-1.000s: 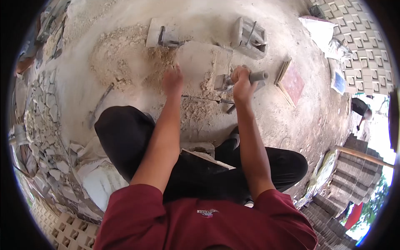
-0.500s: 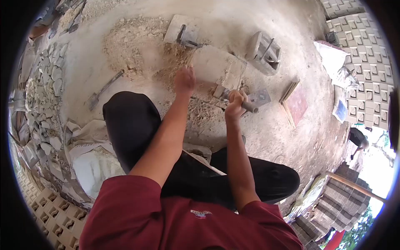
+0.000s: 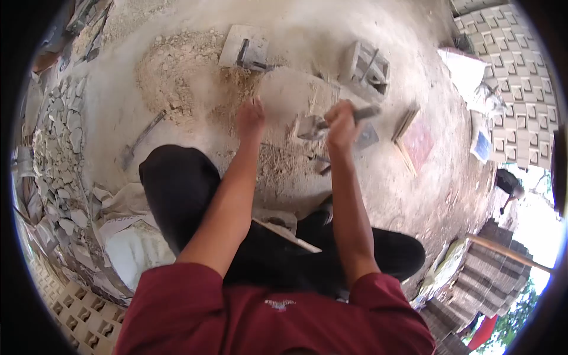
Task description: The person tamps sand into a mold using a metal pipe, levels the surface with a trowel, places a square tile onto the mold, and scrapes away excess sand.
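Observation:
My right hand (image 3: 341,127) is closed around the thick round handle of a short-handled tool (image 3: 309,128). Its squarish, flat-looking head points left, over the near right edge of a pale, dusty slab (image 3: 284,89). My left hand (image 3: 251,117) is curled at the slab's near left edge, beside loose crumbly material (image 3: 177,77). Whatever lies inside its fingers, if anything, is hidden. Just beyond is a square plate (image 3: 228,53) with a dark metal handle on it. More crumbs (image 3: 272,163) lie between my hands and my knees.
A box-shaped mould (image 3: 355,68) stands at the back right. Thin boards (image 3: 405,124) and a reddish sheet (image 3: 420,148) lie right. A long-handled tool (image 3: 142,137) and broken pieces (image 3: 59,136) are left. Patterned blocks (image 3: 509,65) are stacked far right; another person (image 3: 510,184) bends there.
My right hand has risen away from me and turned the tool, so its handle now points up and right. My left hand stays near the slab's edge.

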Tool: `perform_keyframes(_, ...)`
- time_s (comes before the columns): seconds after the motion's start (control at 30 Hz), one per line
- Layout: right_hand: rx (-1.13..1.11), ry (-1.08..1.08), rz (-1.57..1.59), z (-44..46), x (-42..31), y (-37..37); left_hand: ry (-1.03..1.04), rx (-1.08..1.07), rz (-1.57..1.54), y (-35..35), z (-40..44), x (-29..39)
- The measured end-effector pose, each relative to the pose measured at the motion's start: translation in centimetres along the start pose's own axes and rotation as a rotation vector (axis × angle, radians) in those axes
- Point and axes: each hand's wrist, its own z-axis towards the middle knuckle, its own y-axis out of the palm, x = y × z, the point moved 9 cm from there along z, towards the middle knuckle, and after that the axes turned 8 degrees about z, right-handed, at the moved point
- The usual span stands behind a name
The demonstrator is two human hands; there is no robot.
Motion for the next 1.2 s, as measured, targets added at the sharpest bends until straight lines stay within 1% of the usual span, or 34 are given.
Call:
perform_keyframes(0.03,0.019,0.03,0.073,0.3,-1.3,0.7,-0.007,-0.036,-0.037,-0.1,0.2,0.0)
perform_keyframes(0.07,0.019,0.045,0.068,-0.2,-1.4,0.9,-0.014,-0.094,-0.069,-0.3,-0.6,0.0)
perform_keyframes(0.13,-0.025,-0.057,0.05,-0.2,-2.2,2.4,-0.015,-0.142,-0.052,0.2,-0.2,-0.1)
perform_keyframes(0.17,-0.04,-0.193,-0.037,-0.2,1.7,0.8,-0.013,-0.193,-0.032,0.6,0.0,-0.1)
perform_keyframes(0.2,-0.028,-0.172,-0.212,-0.8,6.1,-0.5,-0.009,-0.197,-0.032,0.8,-0.4,-0.2)
perform_keyframes(0.27,-0.05,-0.086,-0.153,-0.1,4.8,0.9,-0.018,-0.152,0.015,1.0,-0.1,-0.5)
perform_keyframes(0.3,-0.044,-0.085,-0.15,0.5,2.6,1.5,-0.013,-0.154,0.019,1.0,-0.4,-0.7)
perform_keyframes(0.37,0.068,0.019,0.072,3.0,-0.9,1.6,0.03,-0.07,-0.003,1.1,-0.1,-0.7)
perform_keyframes(0.4,0.069,0.02,0.072,3.2,-1.7,2.0,0.029,-0.07,-0.002,0.7,0.0,-0.4)
perform_keyframes(0.47,-0.097,-0.059,0.083,2.9,-2.9,3.5,0.009,-0.105,-0.038,0.3,-0.2,-0.2)
perform_keyframes(0.5,-0.079,-0.169,-0.017,2.2,-1.7,3.1,0.012,-0.103,-0.041,0.4,0.0,0.1)
perform_keyframes(0.53,-0.155,-0.262,-0.126,2.4,6.9,-0.6,0.019,-0.093,-0.017,0.1,-0.2,0.4)
perform_keyframes(0.6,-0.164,-0.265,-0.216,3.7,5.6,0.0,0.025,-0.077,0.011,0.1,-0.5,0.0)
perform_keyframes(0.63,-0.168,-0.268,-0.244,4.4,4.5,0.7,0.036,-0.017,0.036,0.3,-0.4,-0.1)
perform_keyframes(0.67,-0.08,-0.109,-0.155,5.6,2.0,1.6,0.042,0.034,0.062,0.4,-0.8,-0.1)
perform_keyframes(0.7,0.03,0.059,-0.068,5.5,0.9,1.3,0.054,0.01,0.065,0.2,-1.6,0.0)
perform_keyframes(0.73,0.008,0.047,-0.057,6.7,0.0,2.1,0.027,-0.026,0.041,0.1,0.0,0.4)
perform_keyframes(0.77,-0.022,-0.015,0.014,6.3,-1.5,2.0,0.002,-0.094,0.027,0.2,-0.2,0.1)
perform_keyframes(0.8,-0.053,-0.088,0.082,6.0,-2.7,2.0,0.002,-0.094,0.027,0.2,-0.4,0.1)
perform_keyframes(0.83,-0.066,-0.213,0.072,5.9,-1.2,1.6,0.011,-0.109,0.043,0.2,0.0,0.1)
perform_keyframes(0.87,-0.056,-0.217,0.075,6.3,1.4,0.7,0.018,-0.131,0.05,0.3,-0.1,0.2)
perform_keyframes(0.9,-0.052,-0.146,0.018,7.3,4.8,0.1,0.018,-0.131,0.05,0.3,-0.4,0.2)
perform_keyframes(0.93,-0.047,-0.087,-0.035,7.8,4.8,0.9,0.013,-0.153,0.056,0.2,-0.5,0.4)
perform_keyframes(0.97,-0.087,0.031,-0.109,9.1,4.6,1.0,0.006,-0.17,0.067,0.3,-0.1,0.5)
perform_keyframes(1.0,-0.087,0.031,-0.109,9.8,3.9,1.3,0.006,-0.17,0.067,0.6,-0.2,0.4)
perform_keyframes(1.07,0.064,-0.091,-0.009,11.3,3.0,0.5,0.039,-0.011,0.004,0.2,-0.2,0.1)
perform_keyframes(1.1,0.16,-0.088,0.008,11.5,3.5,-0.1,0.039,-0.012,0.005,0.1,-0.4,0.5)
perform_keyframes(1.13,0.152,-0.079,0.013,11.4,4.6,0.0,0.022,0.003,-0.018,0.0,-0.4,0.4)
perform_keyframes(1.2,0.049,-0.176,-0.003,10.6,4.4,1.2,0.019,0.021,-0.039,-0.8,0.1,0.2)
